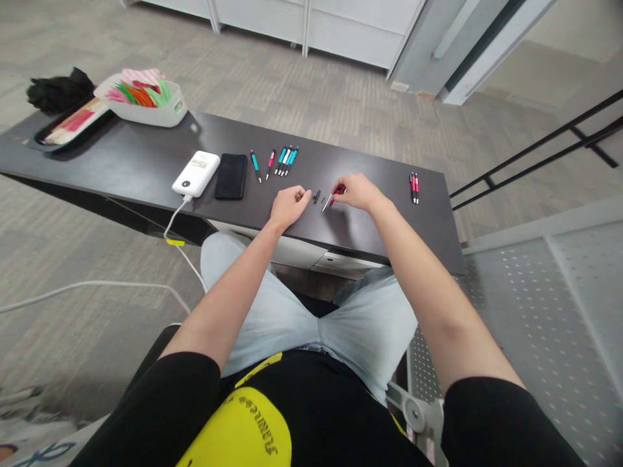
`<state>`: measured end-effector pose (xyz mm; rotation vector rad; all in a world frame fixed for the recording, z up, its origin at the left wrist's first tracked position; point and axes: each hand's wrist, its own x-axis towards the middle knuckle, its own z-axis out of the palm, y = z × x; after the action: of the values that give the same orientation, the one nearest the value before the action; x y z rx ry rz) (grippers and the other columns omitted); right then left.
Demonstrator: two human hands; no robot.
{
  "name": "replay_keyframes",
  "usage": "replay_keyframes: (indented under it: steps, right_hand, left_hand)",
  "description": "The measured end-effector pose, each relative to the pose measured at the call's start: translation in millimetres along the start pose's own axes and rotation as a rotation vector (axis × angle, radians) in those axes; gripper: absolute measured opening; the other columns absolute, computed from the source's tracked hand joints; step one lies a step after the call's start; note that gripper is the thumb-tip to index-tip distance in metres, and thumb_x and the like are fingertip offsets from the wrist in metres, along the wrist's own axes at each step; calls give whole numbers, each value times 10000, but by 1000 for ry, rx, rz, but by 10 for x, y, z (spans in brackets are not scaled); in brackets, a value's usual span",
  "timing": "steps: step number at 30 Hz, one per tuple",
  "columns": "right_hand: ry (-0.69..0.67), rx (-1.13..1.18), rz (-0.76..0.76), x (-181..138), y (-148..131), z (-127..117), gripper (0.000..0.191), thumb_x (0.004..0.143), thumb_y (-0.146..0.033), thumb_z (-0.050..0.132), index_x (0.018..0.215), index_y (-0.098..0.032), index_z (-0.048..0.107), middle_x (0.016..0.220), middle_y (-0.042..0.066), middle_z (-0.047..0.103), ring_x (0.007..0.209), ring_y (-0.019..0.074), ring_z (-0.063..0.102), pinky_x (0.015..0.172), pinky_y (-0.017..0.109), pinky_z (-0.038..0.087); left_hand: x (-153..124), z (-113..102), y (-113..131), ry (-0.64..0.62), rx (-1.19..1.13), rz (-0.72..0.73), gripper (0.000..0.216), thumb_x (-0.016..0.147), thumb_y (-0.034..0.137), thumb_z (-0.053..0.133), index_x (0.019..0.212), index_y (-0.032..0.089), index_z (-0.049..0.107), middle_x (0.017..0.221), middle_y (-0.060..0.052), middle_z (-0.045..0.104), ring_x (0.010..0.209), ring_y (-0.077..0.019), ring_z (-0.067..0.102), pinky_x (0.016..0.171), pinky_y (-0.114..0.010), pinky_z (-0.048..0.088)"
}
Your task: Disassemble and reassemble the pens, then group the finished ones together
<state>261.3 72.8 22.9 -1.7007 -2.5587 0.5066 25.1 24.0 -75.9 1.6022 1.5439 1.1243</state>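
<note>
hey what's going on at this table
A person sits at a dark table. Their right hand holds a thin pen part in its fingers; the left hand is beside small black pieces. Blue and pink pens lie near a phone, and two pink pens lie apart on the right.

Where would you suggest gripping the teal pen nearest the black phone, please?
Probably the middle of the teal pen, pinched across its slim barrel from above: it lies flat, with the black phone and a red pen on either side.
</note>
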Motion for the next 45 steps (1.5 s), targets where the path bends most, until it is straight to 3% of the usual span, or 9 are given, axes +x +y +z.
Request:
replay_keyframes:
  steps: [5, 11, 14, 19, 24, 32, 37, 42, 45]
  right_hand:
    - [96, 116, -9, -42, 83, -19, 139, 982, -119, 900, 1025, -228, 975, 1073, 93, 982, 1103, 330, 925, 1095, 418, 708]
    - [322, 363, 37, -240, 465, -56, 172, 915, -174, 973, 893, -289, 846, 873, 58, 856, 1009, 360, 847, 1067, 530, 705]
    - [390, 409, 106, -346, 629, 74, 229, 880, -192, 973, 886, -314, 778, 944, 63, 892, 1022, 363, 856, 1078, 546, 721]
    - [310, 444, 169, -446, 738, 383, 245, 843, -175, 931, 893, -325, 745, 1044, 85, 947, 1101, 394, 914, 1174, 588, 724]
    - [191, 313, 31, -435, 736, 450, 176, 886, -169, 933, 909, -309, 828, 1160, 113, 961, 1204, 429, 880, 1240, 611, 669]
    - [195, 257, -96, -315, 643, 485, 156, 970, -162, 879, 952, -315, 902, 1389, 141, 915, 1400, 455, 785, 1370, 702, 572]
    - [293, 416, -95, -361, 627, 619, 160, 975, -193, 868, 1051, -319, 930, 1426, 152, 882, 1433, 418, 805, 1382, 659, 623]
    - [482, 553, 122, -521, 680, 813, 181, 993, -273, 807, 1151, -298, 893, 1432, 157, 845, 1134, 353, 813, 1183, 571, 722]
    - [531, 556, 178, -584, 704, 886, 189, 1016, -277, 778, 1176, -285, 879, 1410, 156, 842, 1087, 337, 804, 1149, 531, 720]
  left_hand:
    - [6, 25, -42, 12, 0, 6, 490, 1145, 289, 839, 719, 269, 598, 681, 24, 615, 718, -214, 569, 787, -388, 392]
    - [15, 34, -55, 27, -31, 14, 476, 1115, 305, 854, 706, 270, 612, 662, 20, 618, 701, -215, 548, 767, -382, 390]
    - [14, 23, -39, 32, -31, 7, 475, 1101, 311, 866, 700, 274, 614, 656, 20, 621, 700, -216, 543, 764, -379, 390]
    - [9, 5, 2, 20, -7, -7, 506, 1110, 275, 859, 682, 275, 589, 641, 26, 585, 697, -218, 528, 772, -379, 379]
    - [17, 9, -13, 15, 7, -7, 489, 1114, 281, 844, 691, 272, 600, 648, 27, 599, 696, -214, 535, 779, -378, 382]
    - [29, 8, -79, 14, 30, 12, 462, 1104, 332, 828, 702, 281, 606, 658, 18, 614, 702, -222, 557, 784, -385, 387]
    - [25, 7, -78, 23, 21, 9, 467, 1093, 369, 832, 699, 283, 598, 649, 19, 613, 688, -213, 531, 764, -379, 389]
    - [26, -5, -94, 11, 23, 14, 466, 1089, 398, 839, 708, 280, 597, 659, 20, 605, 685, -205, 518, 769, -378, 390]
    - [25, -12, -104, 13, 26, 22, 455, 1087, 402, 809, 710, 277, 587, 663, 15, 601, 686, -202, 517, 775, -381, 387]
